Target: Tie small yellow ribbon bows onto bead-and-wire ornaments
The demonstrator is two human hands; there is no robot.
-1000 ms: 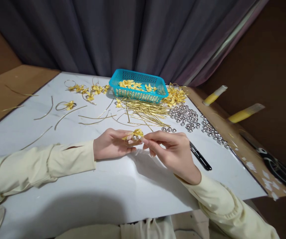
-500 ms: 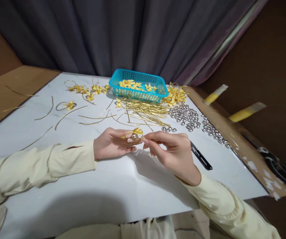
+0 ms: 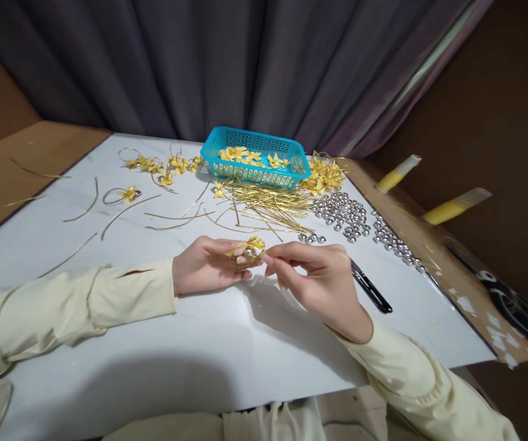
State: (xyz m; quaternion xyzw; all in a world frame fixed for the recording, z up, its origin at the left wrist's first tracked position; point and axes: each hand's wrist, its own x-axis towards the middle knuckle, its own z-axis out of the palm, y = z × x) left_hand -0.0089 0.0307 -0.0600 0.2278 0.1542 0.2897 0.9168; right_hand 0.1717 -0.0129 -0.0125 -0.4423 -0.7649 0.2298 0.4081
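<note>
Over the white table, my left hand (image 3: 209, 263) pinches a yellow ribbon flower (image 3: 255, 245) with a small silver bell (image 3: 250, 251) at its centre. My right hand (image 3: 321, 278) comes from the right, thumb and forefinger pressed together at the flower's edge on a thin gold wire. The wire's exact path between the fingers is too small to make out. Beyond my hands lies a pile of gold wire ties (image 3: 268, 205). Loose silver bells (image 3: 342, 211) are heaped to the right of it.
A blue basket (image 3: 255, 177) holding yellow ribbon flowers stands at the back. Finished-looking flowers with wire loops (image 3: 128, 195) lie at the left. A black cutter knife (image 3: 372, 288) is beside my right wrist; scissors (image 3: 519, 306) and two yellow tubes (image 3: 457, 207) are at the right.
Both hands stay nearly in place. The flower between them has turned slightly, and the wire near my right fingertips has shifted a little.
</note>
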